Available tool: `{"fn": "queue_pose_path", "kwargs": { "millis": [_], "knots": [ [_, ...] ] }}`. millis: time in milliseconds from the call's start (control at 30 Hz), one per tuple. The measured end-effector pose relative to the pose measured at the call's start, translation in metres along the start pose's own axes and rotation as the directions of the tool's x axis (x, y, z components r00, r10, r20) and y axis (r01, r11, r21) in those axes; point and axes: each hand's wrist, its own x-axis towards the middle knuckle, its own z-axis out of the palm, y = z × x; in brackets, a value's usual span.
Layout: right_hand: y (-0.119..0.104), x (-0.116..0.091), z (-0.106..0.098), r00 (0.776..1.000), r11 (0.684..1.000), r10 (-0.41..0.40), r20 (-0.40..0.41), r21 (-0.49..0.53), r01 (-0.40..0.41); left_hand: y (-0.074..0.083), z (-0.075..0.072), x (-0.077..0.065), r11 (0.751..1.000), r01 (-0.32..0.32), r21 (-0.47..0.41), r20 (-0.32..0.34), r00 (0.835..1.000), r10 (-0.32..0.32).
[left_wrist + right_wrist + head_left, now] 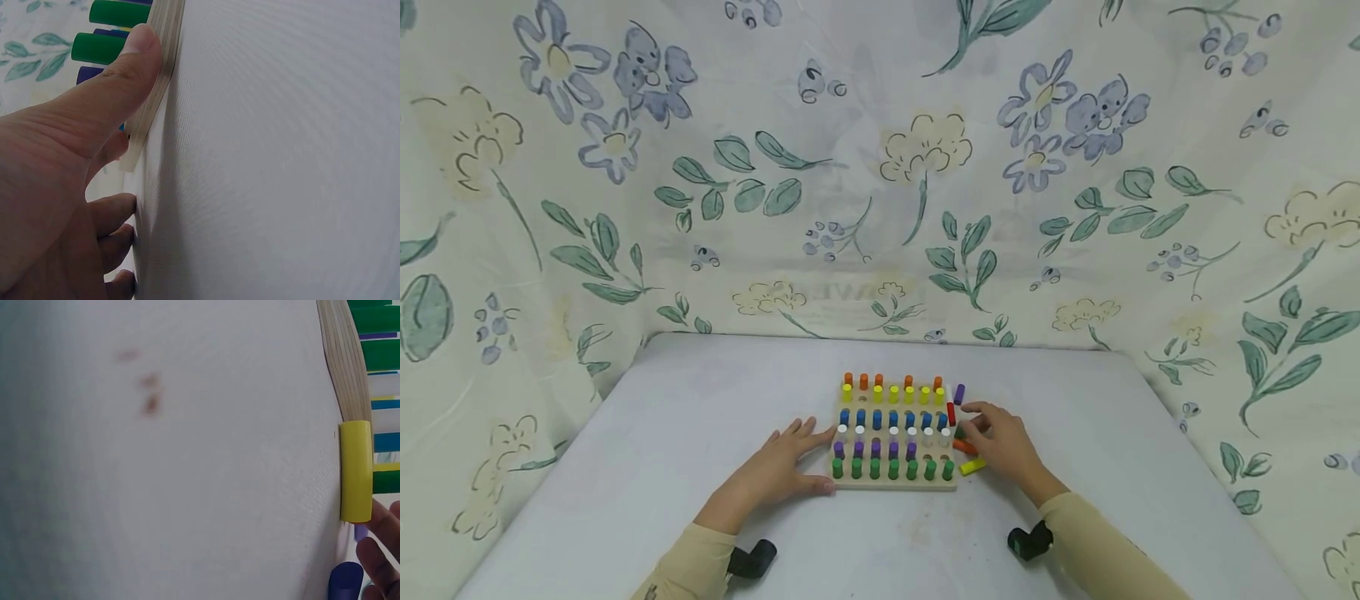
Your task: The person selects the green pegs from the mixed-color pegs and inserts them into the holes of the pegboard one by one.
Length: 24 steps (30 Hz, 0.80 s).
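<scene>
On the worktop (700,417), a wooden pegboard (895,483) holds coloured rows of pegs; left hand (782,468) braces it, fingers straight; right hand's (1003,446) fingers curl among loose pegs, grip unclear.

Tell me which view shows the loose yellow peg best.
The right wrist view: the yellow peg lies large and sharp beside the board's edge. The head view shows it small beside the right hand. The left wrist view misses it.
</scene>
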Motion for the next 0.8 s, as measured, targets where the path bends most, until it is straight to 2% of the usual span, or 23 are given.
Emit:
{"fn": "queue_pose_path", "kwargs": {
  "millis": [367,800],
  "knots": [
    [-0.001,-0.002,0.0,1.0,1.0,-0.011,-0.013,0.026,0.011,0.0026,-0.0004,-0.0025,1.0,-0.001,0.011,0.003,1.0,0.001],
    [-0.0027,-0.0048,-0.0004,0.996,0.996,-0.082,-0.025,0.029,0.083,0.0035,-0.0017,-0.0016,1.0,-0.01,0.012,0.003,1.0,0.01]
  ]
}}
